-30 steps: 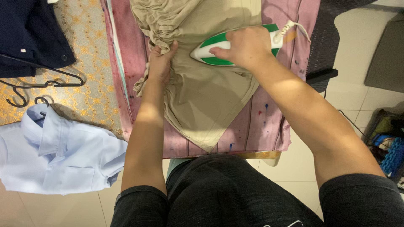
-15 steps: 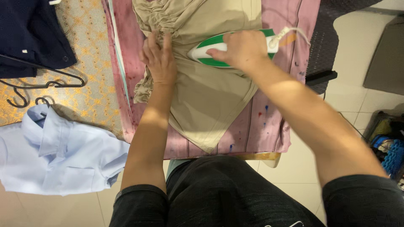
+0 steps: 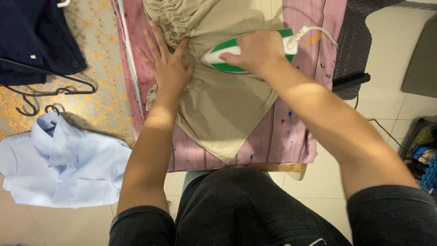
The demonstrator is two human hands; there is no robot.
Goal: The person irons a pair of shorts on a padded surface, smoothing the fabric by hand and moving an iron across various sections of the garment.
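A beige garment [image 3: 223, 105] lies spread over a pink cloth-covered ironing board [image 3: 296, 127]. My right hand [image 3: 255, 52] grips a green and white iron [image 3: 218, 57] that rests on the garment, tip pointing left. My left hand [image 3: 167, 64] lies flat with fingers spread on the bunched, gathered edge of the garment, just left of the iron's tip. The iron's white cord [image 3: 316, 32] runs off to the upper right.
A light blue shirt [image 3: 68, 168] lies on the floor at the left. Black hangers [image 3: 50, 91] and a dark navy garment [image 3: 36, 41] rest on a gold patterned mat [image 3: 100, 68]. A dark woven chair [image 3: 353, 50] stands at the right; bags [image 3: 421, 150] sit by the far right edge.
My left hand let go of the bunched fabric and flattened, fingers spread, on the gathered edge. The iron slid slightly left and up in my right hand.
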